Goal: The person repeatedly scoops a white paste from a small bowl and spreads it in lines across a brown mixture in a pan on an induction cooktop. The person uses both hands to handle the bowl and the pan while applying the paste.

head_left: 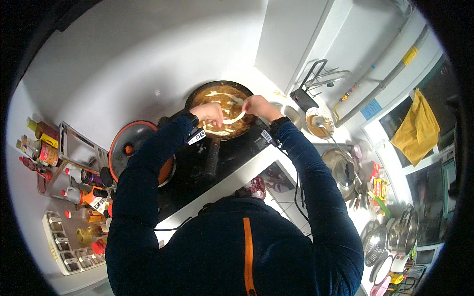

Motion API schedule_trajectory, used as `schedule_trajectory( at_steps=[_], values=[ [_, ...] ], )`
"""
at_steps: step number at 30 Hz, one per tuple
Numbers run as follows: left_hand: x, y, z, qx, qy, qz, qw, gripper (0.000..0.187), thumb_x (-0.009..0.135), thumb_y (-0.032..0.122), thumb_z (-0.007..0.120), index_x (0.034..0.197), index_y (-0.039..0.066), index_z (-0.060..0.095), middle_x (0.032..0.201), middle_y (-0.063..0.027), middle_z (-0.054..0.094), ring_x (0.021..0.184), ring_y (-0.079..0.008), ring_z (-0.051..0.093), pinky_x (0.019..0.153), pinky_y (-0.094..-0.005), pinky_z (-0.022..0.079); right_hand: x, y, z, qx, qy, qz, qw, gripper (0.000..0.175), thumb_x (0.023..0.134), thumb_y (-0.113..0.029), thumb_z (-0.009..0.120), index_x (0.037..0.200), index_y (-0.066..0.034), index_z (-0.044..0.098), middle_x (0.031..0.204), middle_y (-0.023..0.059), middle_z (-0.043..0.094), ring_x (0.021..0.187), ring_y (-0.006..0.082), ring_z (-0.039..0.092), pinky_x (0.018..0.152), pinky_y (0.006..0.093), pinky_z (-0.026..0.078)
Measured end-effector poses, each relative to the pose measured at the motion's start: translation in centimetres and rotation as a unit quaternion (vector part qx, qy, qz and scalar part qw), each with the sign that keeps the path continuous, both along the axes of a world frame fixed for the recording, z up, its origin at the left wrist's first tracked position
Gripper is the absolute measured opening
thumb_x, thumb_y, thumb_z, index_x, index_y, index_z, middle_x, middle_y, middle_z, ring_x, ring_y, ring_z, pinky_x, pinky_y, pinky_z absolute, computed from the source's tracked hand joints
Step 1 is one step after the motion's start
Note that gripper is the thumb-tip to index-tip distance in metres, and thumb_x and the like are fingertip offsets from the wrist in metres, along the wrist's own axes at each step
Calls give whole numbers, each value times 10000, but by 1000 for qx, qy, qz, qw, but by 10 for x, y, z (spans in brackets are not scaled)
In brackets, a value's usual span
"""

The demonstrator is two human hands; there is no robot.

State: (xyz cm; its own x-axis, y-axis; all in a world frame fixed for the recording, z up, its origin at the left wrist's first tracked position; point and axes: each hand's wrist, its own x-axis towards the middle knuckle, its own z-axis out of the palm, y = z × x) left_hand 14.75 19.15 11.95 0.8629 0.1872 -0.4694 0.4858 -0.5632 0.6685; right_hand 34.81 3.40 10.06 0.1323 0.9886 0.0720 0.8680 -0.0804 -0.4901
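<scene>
A strip of pale dough (pixel 236 119) is stretched between my two hands above a dark frying pan (pixel 189 100). My left hand (pixel 208 113) pinches its left end, and my right hand (pixel 259 106) grips the other end, slightly higher in the view. Brown stew (pixel 205 97) fills the pan, with several pale strips lying on its surface. The pan rests on a black cooktop (pixel 237 155), its handle (pixel 212 157) pointing towards me. Part of the stew is hidden behind my hands.
A lidded pot (pixel 127 148) stands left, beside a rack of seasoning bottles (pixel 70 162). To the right are a metal bowl (pixel 290 113), a bowl of brown sauce with a ladle (pixel 319 127), and a lid rack (pixel 307 92). A sink (pixel 333 159) lies farther right.
</scene>
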Motion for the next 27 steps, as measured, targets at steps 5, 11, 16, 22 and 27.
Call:
schedule_trajectory(
  at_steps=[5, 11, 16, 22, 27],
  values=[
    [17, 11, -39, -3, 49, -22, 999, 100, 806, 36, 615, 786, -15, 698, 711, -79, 701, 521, -110, 568, 429, -261, 398, -5, -6, -13, -87, -227, -103, 965, 179, 801, -184, 600, 864, -201, 767, 880, 87, 723, 910, 284, 664, 788, 435, 521],
    [-4, 58, -28, 276, -92, -443, 848, 239, 827, 186, 671, 620, 69, 649, 502, -41, 526, 454, -171, 499, 440, -323, 365, 30, -37, -3, -42, -202, -152, 967, 232, 855, -186, 544, 941, -142, 756, 1018, 121, 708, 1026, 329, 615, 903, 486, 462],
    [-25, 28, 48, 15, -77, -200, 977, 203, 873, 256, 650, 839, 65, 711, 596, -15, 605, 471, -96, 500, 445, -233, 399, 136, -103, -30, -46, -124, -271, 953, 234, 837, -260, 580, 943, -160, 763, 957, 166, 712, 919, 348, 681, 831, 421, 539],
    [-28, -47, 105, -247, -263, 74, 930, 351, 954, 242, 601, 1243, 44, 601, 843, 44, 569, 648, -40, 472, 562, -170, 410, 206, -149, -142, -178, -116, -183, 960, 299, 782, -291, 641, 991, -98, 736, 1009, 155, 705, 935, 345, 676, 830, 435, 521],
    [9, -71, 88, -196, -328, -4, 924, 493, 1024, 132, 442, 1492, 42, 317, 1112, -4, 557, 912, -53, 539, 786, -168, 505, 172, -120, -192, -206, -143, -141, 958, 274, 704, -196, 697, 961, -117, 751, 1025, 155, 707, 963, 336, 673, 834, 415, 528]
  ],
)
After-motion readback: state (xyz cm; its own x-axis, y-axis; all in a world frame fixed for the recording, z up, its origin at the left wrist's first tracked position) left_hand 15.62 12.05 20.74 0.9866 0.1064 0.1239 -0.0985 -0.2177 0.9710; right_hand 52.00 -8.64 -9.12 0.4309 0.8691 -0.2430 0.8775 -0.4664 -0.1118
